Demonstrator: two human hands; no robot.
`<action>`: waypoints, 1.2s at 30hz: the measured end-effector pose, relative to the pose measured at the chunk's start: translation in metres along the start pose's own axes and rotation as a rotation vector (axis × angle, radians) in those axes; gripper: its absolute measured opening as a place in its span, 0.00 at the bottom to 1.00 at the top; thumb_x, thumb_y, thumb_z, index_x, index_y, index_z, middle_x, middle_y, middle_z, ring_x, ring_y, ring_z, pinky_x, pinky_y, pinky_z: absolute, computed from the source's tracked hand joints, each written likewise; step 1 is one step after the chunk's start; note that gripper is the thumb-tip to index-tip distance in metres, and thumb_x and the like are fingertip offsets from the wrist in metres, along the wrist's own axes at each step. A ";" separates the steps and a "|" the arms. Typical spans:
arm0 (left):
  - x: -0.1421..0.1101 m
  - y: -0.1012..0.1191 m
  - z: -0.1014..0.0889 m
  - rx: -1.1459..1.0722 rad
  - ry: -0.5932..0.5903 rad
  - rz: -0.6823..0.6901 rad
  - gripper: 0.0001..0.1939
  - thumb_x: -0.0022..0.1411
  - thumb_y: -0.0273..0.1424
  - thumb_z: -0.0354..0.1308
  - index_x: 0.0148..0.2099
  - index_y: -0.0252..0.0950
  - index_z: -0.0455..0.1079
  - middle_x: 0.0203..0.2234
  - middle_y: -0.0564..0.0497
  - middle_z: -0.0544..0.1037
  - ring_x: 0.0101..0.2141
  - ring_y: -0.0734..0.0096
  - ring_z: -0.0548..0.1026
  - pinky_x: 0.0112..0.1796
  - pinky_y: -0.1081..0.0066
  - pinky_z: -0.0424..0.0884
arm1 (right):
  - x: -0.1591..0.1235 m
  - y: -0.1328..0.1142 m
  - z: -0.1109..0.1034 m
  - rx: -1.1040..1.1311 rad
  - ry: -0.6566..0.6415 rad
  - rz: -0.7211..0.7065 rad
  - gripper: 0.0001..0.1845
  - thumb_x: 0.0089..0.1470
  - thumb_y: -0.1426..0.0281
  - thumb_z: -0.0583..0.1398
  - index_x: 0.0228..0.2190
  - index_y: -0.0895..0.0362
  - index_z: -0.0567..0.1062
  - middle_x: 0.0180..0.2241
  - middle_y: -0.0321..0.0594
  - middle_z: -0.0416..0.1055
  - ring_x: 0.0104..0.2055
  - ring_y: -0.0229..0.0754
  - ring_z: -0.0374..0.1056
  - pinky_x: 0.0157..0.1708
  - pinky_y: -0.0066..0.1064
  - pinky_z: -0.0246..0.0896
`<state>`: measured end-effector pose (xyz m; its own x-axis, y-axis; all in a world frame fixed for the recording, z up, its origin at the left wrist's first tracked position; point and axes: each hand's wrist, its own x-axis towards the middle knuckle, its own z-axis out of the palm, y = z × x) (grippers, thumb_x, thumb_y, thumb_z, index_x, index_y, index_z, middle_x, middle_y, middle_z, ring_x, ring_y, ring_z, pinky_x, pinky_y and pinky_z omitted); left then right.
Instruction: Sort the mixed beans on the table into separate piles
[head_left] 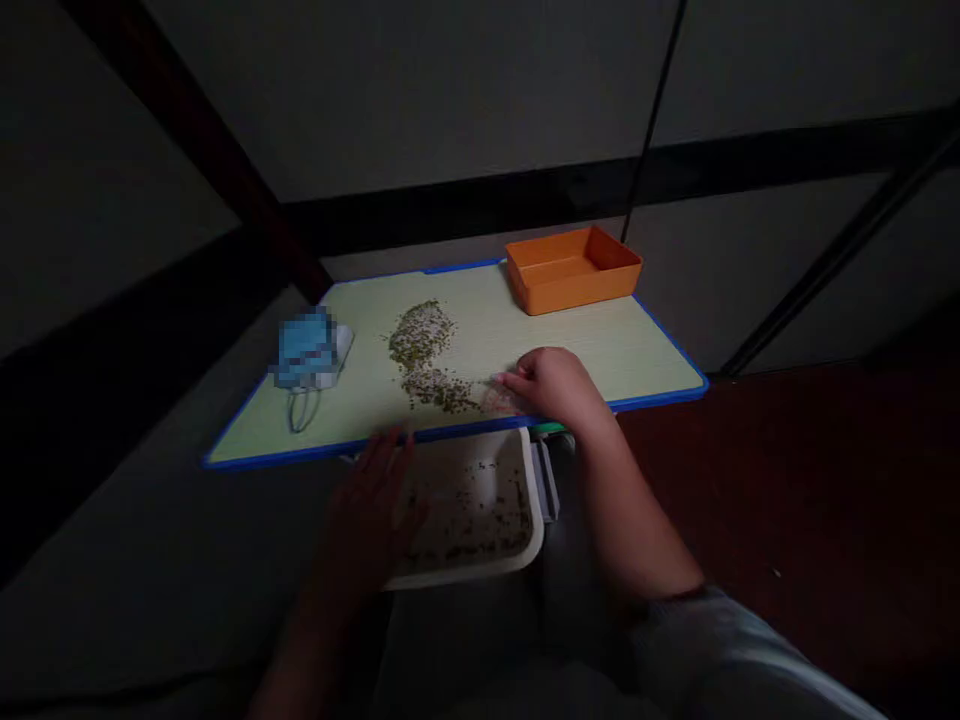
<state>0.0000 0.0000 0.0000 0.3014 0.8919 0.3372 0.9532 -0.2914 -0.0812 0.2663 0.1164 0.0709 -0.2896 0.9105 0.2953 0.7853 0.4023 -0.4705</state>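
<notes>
My right hand (pixel 553 385) rests above the front part of the table with its fingers curled together; what they hold, if anything, is hidden. Beside its fingertips lies a faint pinkish, see-through patch (pixel 499 400) that I cannot identify. To its left, small greenish-brown and pale grains (pixel 421 335) are spread in a loose pile on the tabletop. My left hand (pixel 379 500), dim and slightly blurred, has its fingers apart at the left side of a white tub (pixel 536 535). Dark bits are scattered over the tub's bottom, below the table's front edge.
An orange open box (pixel 577 290) stands at the back right of the pale table (pixel 480 335), which has a blue edge. At the left lies a blurred-out blue item (pixel 306 348) with a cord loop. A panelled wall rises behind; the floor on the right is dark red.
</notes>
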 end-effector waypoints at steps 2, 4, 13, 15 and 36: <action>-0.002 0.001 -0.001 -0.013 -0.016 -0.014 0.39 0.60 0.46 0.49 0.68 0.41 0.37 0.66 0.44 0.52 0.65 0.55 0.50 0.58 0.53 0.59 | 0.000 -0.001 -0.001 0.007 -0.003 -0.005 0.23 0.54 0.56 0.57 0.17 0.58 0.72 0.17 0.35 0.63 0.21 0.33 0.48 0.25 0.32 0.35; -0.002 0.001 -0.003 -0.026 -0.030 -0.026 0.39 0.61 0.47 0.49 0.68 0.42 0.37 0.66 0.44 0.52 0.65 0.55 0.50 0.57 0.53 0.60 | 0.000 -0.001 -0.003 0.010 -0.005 0.000 0.22 0.54 0.56 0.57 0.17 0.58 0.72 0.17 0.35 0.63 0.21 0.33 0.49 0.25 0.32 0.36; -0.001 0.002 -0.005 -0.054 -0.035 -0.029 0.39 0.61 0.47 0.48 0.68 0.42 0.37 0.66 0.44 0.50 0.65 0.55 0.48 0.58 0.52 0.59 | 0.000 0.001 -0.005 0.021 -0.028 0.023 0.22 0.53 0.57 0.58 0.15 0.58 0.69 0.15 0.33 0.57 0.21 0.32 0.44 0.25 0.32 0.35; -0.001 0.003 -0.005 -0.051 -0.034 -0.032 0.38 0.61 0.46 0.48 0.67 0.42 0.38 0.66 0.45 0.51 0.65 0.55 0.48 0.58 0.52 0.59 | -0.001 0.001 -0.005 0.018 -0.018 0.020 0.23 0.53 0.58 0.58 0.15 0.58 0.68 0.15 0.32 0.56 0.21 0.32 0.44 0.25 0.33 0.35; -0.001 0.003 -0.007 -0.038 -0.048 -0.036 0.39 0.61 0.47 0.48 0.68 0.42 0.37 0.66 0.43 0.51 0.65 0.54 0.50 0.56 0.51 0.61 | 0.002 -0.004 0.003 -0.002 -0.029 0.006 0.22 0.54 0.56 0.58 0.17 0.57 0.72 0.17 0.35 0.62 0.21 0.33 0.48 0.26 0.32 0.36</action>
<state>0.0022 -0.0045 0.0058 0.2686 0.9173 0.2940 0.9620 -0.2708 -0.0342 0.2614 0.1168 0.0711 -0.3009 0.9151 0.2684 0.7879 0.3971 -0.4707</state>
